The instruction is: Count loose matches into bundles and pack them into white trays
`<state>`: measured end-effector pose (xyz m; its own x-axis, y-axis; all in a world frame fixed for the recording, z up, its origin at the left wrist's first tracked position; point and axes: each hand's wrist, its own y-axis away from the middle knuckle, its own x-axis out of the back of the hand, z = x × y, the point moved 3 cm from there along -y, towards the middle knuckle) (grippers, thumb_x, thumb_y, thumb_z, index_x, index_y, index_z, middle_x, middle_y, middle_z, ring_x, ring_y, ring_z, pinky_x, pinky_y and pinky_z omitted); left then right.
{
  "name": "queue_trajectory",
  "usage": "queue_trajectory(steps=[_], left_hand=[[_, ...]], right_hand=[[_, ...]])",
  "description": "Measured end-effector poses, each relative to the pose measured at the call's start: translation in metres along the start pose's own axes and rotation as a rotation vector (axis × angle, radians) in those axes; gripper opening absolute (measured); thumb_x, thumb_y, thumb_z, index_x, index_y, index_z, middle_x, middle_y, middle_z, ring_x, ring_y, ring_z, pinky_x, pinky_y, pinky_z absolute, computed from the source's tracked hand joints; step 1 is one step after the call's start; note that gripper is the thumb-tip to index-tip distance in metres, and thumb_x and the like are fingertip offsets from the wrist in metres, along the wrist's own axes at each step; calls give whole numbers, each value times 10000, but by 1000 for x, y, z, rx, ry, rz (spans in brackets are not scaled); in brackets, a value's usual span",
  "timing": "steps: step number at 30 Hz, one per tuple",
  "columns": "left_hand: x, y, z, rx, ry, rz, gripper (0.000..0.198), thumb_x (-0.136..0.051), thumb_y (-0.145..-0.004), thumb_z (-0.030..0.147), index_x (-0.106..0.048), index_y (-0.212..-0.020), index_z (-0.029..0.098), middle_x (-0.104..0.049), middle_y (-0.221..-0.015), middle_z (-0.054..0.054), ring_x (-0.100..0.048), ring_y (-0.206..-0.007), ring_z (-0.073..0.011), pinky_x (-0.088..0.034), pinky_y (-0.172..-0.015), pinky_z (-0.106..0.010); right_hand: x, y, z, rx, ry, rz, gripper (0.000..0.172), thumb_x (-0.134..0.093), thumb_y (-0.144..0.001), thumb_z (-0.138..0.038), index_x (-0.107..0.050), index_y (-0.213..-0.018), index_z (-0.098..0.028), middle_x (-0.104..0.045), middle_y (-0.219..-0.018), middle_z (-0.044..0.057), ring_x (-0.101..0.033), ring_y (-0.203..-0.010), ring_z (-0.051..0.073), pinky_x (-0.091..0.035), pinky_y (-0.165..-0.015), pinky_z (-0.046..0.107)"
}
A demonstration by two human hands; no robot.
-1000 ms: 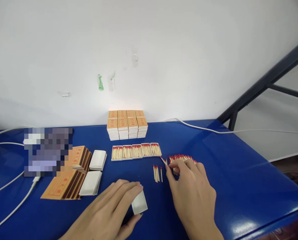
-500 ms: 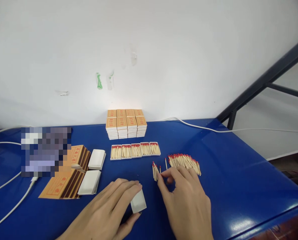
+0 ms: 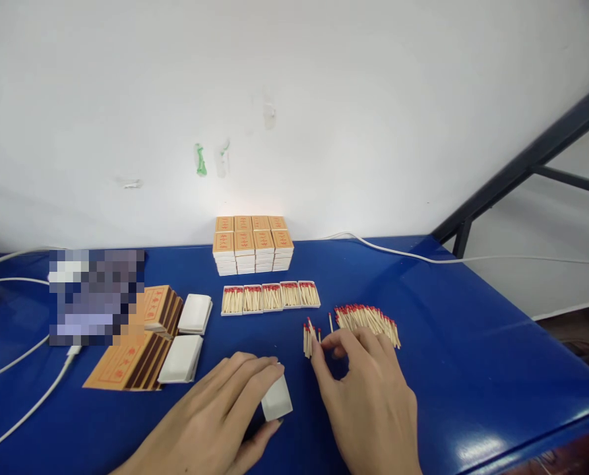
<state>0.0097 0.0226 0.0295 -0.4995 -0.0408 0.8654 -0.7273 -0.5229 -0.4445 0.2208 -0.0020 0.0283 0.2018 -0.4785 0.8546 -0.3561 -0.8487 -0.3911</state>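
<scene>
Head view looks down on a blue table (image 3: 472, 343), and the row of filled trays (image 3: 270, 297) serves as the landmark. Just nearer than that row and slightly to its left, the left hand (image 3: 215, 422) curls over a white tray (image 3: 276, 399), fingers on top and thumb at its near edge, apparently clamping it so that it cannot slide. Nearer than the row's right end, the right hand (image 3: 368, 396) has thumb and forefinger closed in a pinch on a match (image 3: 310, 326), tilted at the edge of a small bunch of matches (image 3: 308, 342); whether it is off the table cannot be told. Right of the row lies a loose heap of matches (image 3: 368, 318), red heads turned away, probably for easy picking. Behind the row stand stacked closed boxes (image 3: 252, 244); to its left lie orange sleeves (image 3: 126, 359) and spare white trays (image 3: 194, 313), seemingly sorted by kind.
</scene>
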Motion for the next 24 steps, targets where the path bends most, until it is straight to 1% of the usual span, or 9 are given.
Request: queue_trajectory(steps=[3, 5, 11, 15, 18, 19, 22, 24], left_hand=[[2, -1, -1, 5, 1, 12, 350, -476, -1175, 302, -597, -1468, 153, -795, -1295, -108, -804, -1188, -228, -657, -1050, -362], [3, -2, -1, 6, 1, 17, 350, -470, -1181, 316, -605, -1464, 160, -797, -1295, -102, -807, -1184, -223, -659, -1041, -352], [3, -1, 0, -6, -11, 17, 353, -467, -1184, 326, -605, -1458, 151, -794, -1310, -109, -803, -1197, -227, -663, -1036, -354], [1, -1, -1, -10, -20, 11, 353, -458, -1188, 334, -607, -1450, 149, -801, -1295, -106, -808, -1183, -223, -664, -1032, -345], [1, -1, -1, -15, -35, 27, 355, -457, -1187, 326, -605, -1459, 151, -800, -1297, -107, -808, -1185, -227, -664, -1037, -362], [1, -2, -1, -15, -39, 31, 356, -457, -1187, 323, -604, -1461, 151, -799, -1299, -109, -808, -1187, -230, -665, -1037, -371], [2, -2, 0, -14, -30, 18, 357, -460, -1185, 321, -600, -1465, 148, -794, -1307, -113, -806, -1191, -232, -668, -1035, -372], [2, -2, 0, -8, -20, 6, 355, -464, -1185, 326, -602, -1460, 148, -794, -1306, -113, -806, -1190, -229, -669, -1031, -357]], right_hand=[[0, -1, 3, -14, 2, 1, 287, -606, -1021, -452, -680, -807, -275, -711, -881, 57, -652, -892, 289, -359, -519, 282], [1, -1, 5, -20, -6, -4, 258, -621, -1000, -430, -681, -802, -276, -708, -880, 55, -649, -901, 291, -358, -524, 281], [-1, 2, 8, -49, -32, -30, 248, -617, -984, -419, -678, -791, -276, -703, -885, 56, -650, -892, 284, -354, -519, 281], [-1, -1, 11, -68, -35, -20, 250, -625, -987, -451, -680, -815, -278, -704, -918, 57, -656, -917, 289, -366, -524, 287], [1, -8, 17, -41, -52, -24, 154, -610, -1006, -401, -723, -983, -298, -714, -1010, 60, -666, -1012, 305, -430, -573, 312], [2, -10, 18, -17, -66, -38, 157, -596, -1018, -374, -733, -1063, -311, -714, -1052, 62, -665, -1045, 306, -458, -598, 323], [0, -16, 22, 58, -93, -103, 264, -554, -1052, -310, -729, -1246, -348, -695, -1136, 76, -653, -1060, 297, -500, -633, 339], [-2, -17, 23, 91, -98, -138, 290, -550, -1058, -283, -736, -1268, -358, -678, -1145, 86, -642, -1046, 295, -504, -631, 338]])
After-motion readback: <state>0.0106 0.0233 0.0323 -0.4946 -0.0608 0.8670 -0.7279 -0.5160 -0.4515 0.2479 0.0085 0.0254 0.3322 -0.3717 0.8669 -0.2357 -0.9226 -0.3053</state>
